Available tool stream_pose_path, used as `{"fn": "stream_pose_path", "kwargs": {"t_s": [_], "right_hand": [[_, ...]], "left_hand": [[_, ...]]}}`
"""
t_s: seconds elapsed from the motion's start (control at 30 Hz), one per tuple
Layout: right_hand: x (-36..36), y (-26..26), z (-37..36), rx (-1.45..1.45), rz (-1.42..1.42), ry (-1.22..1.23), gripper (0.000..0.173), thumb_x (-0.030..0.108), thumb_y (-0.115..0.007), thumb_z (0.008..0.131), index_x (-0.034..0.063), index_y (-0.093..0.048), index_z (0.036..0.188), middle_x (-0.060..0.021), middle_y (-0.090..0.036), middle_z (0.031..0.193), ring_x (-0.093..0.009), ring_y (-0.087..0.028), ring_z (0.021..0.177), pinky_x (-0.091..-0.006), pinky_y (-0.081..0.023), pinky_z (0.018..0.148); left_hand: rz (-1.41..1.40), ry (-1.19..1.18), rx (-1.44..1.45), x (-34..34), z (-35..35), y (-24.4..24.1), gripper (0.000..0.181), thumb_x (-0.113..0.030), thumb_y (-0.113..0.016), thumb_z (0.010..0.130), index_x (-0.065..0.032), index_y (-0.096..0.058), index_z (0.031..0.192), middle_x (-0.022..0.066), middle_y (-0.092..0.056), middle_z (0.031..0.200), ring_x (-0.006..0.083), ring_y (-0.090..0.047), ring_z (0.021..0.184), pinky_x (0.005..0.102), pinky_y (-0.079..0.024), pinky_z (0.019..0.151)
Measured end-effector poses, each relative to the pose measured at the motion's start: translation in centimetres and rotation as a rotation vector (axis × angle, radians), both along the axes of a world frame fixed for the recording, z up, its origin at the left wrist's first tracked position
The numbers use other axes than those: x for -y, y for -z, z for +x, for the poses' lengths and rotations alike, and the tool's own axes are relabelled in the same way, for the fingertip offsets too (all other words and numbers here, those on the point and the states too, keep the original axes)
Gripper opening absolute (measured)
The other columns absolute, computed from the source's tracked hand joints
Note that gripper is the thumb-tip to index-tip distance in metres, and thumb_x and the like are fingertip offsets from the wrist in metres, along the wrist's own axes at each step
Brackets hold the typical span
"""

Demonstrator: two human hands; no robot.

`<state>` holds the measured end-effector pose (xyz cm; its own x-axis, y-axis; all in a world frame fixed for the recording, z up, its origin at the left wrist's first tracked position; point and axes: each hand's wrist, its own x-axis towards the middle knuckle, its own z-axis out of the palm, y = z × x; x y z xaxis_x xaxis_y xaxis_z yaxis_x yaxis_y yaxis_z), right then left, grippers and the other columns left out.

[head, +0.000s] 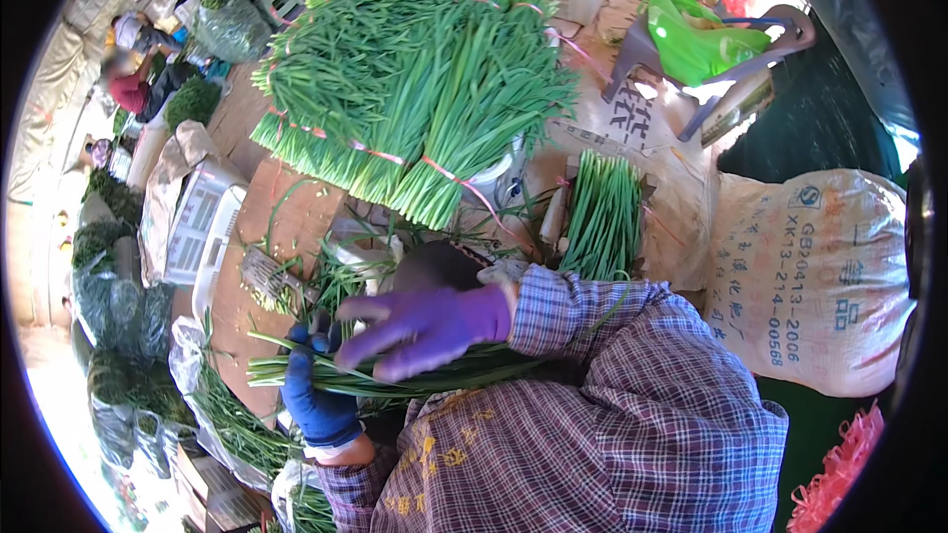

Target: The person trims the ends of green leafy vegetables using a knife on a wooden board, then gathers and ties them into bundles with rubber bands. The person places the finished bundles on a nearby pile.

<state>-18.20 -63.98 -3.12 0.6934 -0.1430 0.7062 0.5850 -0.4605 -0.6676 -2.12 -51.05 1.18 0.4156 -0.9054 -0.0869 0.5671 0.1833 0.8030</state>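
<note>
My left hand (318, 385), in a blue glove, is closed around the pale ends of a loose bunch of garlic chives (474, 377) lying across my front. Just above those stalks is my right hand (422, 333), purple-gloved, its fingers spread and slightly blurred; whether it touches them I cannot tell. Ahead, a large pile of chive bundles (415, 89) tied with pink ribbon rests on a pale container, mostly hidden. A smaller bunch (603, 215) lies in a narrow holder beyond my right sleeve. Loose trimmings (341, 274) lie beyond my hands.
At the left are a brown board (274, 229), a white crate (200, 222) and bagged greens (118, 311). A person (137, 85) sits further off. A stool (792, 29) holds a green bag (681, 41). On the right stands a full woven sack (815, 281), with pink ribbons (837, 474) below.
</note>
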Motion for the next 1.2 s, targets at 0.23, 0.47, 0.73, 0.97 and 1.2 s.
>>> {"fn": "stream_pose_path", "kwargs": {"t_s": [0.23, 0.47, 0.73, 0.97, 1.2], "right_hand": [[-1.8, -1.8, -1.2, -0.069, 0.194, -0.035, 0.053, -0.005, -0.057, 0.071, 0.0225, -0.064, 0.115, -0.0158, -0.032, 0.137, -0.033, -0.056, 0.105, -0.0372, -0.049, 0.084], [5.1, -2.5, -14.9, -0.145, 0.329, 0.059, 0.040, 0.007, -0.062, 0.076, 0.0019, -0.062, 0.115, -0.0148, -0.062, 0.116, -0.026, -0.055, 0.109, -0.0348, -0.038, 0.099], [3.6, 9.0, -34.4, -0.311, 0.930, 1.069, 0.064, -0.008, -0.060, 0.061, 0.0060, -0.059, 0.123, -0.0079, -0.054, 0.130, -0.021, -0.047, 0.123, -0.0292, -0.041, 0.098], [6.6, 28.7, -32.0, -0.266, 1.083, 1.335, 0.063, -0.015, -0.051, 0.063, 0.0108, -0.063, 0.119, -0.0104, -0.057, 0.124, -0.021, -0.057, 0.105, -0.0282, -0.051, 0.078], [11.9, 34.5, -26.5, -0.677, 0.872, 1.640, 0.057, -0.005, -0.057, 0.063, 0.0185, -0.066, 0.114, -0.0198, -0.058, 0.106, -0.032, -0.057, 0.099, -0.0360, -0.046, 0.089]], "left_hand": [[-0.040, 0.025, 0.348, 4.5, -6.1, -5.4, 0.056, -0.033, -0.052, 0.091, -0.0024, -0.038, 0.136, 0.0168, -0.059, 0.116, 0.0267, -0.053, 0.115, 0.0408, -0.041, 0.100], [-0.134, 0.395, 0.274, 6.2, -7.6, -2.6, 0.065, -0.037, -0.059, 0.088, -0.0019, -0.035, 0.139, 0.0161, -0.049, 0.132, 0.0290, -0.048, 0.123, 0.0443, -0.035, 0.104], [0.148, 0.305, 0.112, 5.2, -4.3, 2.2, 0.046, -0.030, -0.056, 0.091, 0.0002, -0.050, 0.125, 0.0181, -0.060, 0.113, 0.0304, -0.058, 0.106, 0.0459, -0.042, 0.097], [0.368, 0.148, 0.181, 4.8, -2.1, 5.0, 0.039, -0.028, -0.055, 0.091, -0.0022, -0.055, 0.119, 0.0165, -0.064, 0.108, 0.0305, -0.060, 0.102, 0.0461, -0.045, 0.094], [0.508, 0.062, 0.136, 8.3, -2.4, 6.4, 0.036, -0.027, -0.055, 0.091, -0.0015, -0.057, 0.116, 0.0145, -0.067, 0.102, 0.0276, -0.064, 0.095, 0.0448, -0.050, 0.088]]}}
